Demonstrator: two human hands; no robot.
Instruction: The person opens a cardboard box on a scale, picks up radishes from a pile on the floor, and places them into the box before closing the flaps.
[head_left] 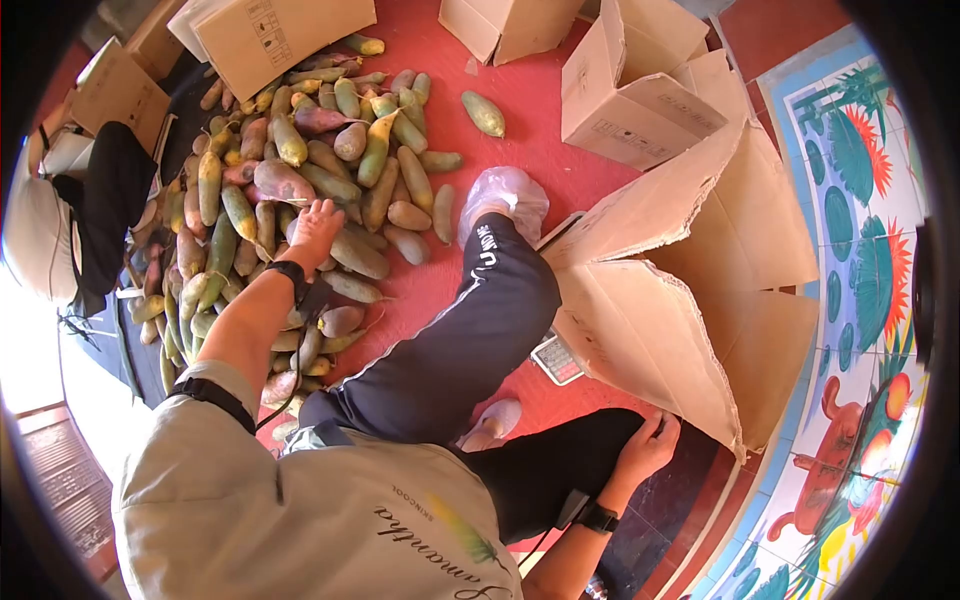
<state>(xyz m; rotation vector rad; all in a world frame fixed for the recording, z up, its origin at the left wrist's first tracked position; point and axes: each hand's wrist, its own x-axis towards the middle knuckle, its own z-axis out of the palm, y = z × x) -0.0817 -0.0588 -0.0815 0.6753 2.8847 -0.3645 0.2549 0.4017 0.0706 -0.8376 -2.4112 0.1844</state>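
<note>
The left hand (316,234) touches oblong, tapering vegetables (283,182), grip unclear; the right hand (648,447) curls loosely by a creased cardboard box (640,320). Painted tiles (850,235) flank the red floor (475,120).

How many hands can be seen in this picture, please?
2: the left hand at the pile of root vegetables, the right hand at an edge of the large open cardboard box. No others show.

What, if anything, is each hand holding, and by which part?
The left hand is at one end of a pinkish root; whether it grips cannot be told. The right hand is beside the large open carton, no hold visible.
</note>
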